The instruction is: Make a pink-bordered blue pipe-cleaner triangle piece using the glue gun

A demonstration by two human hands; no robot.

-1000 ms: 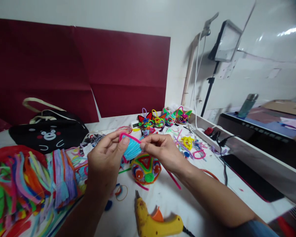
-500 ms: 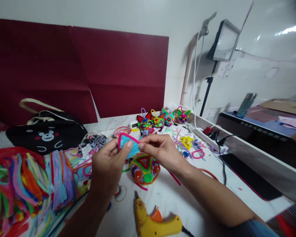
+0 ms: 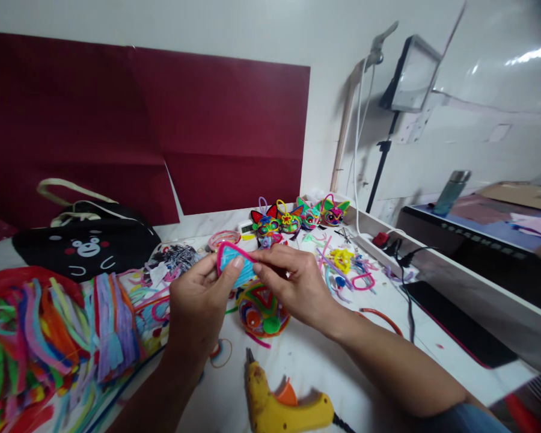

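Observation:
Between my hands is a blue triangular pipe-cleaner piece point(image 3: 234, 264) with a pink border. My left hand point(image 3: 202, 294) pinches it from the left, thumb across its blue face. At its right corner, the thumb and fingers of my right hand point(image 3: 293, 279) are closed on the pink edge. Just below, on the white table, sits a round pipe-cleaner animal head point(image 3: 264, 310) in orange, green and red, partly covered by my right hand. Nearest to me lies a yellow hot glue gun point(image 3: 288, 403) with an orange trigger, its nozzle pointing up the table.
Bundled pipe cleaners point(image 3: 112, 325) and a red basin point(image 3: 31, 279) fill the left side, before a black bag point(image 3: 85, 246). Several finished animal heads point(image 3: 297, 218) stand at the back. Pipe-cleaner scraps point(image 3: 342, 261), a power strip point(image 3: 383, 255) and a black phone-like slab point(image 3: 460, 325) lie right.
My right hand has shifted slightly, its fingers bending lower beside the blue piece and covering more of the animal head. My left hand keeps its pinch almost unmoved.

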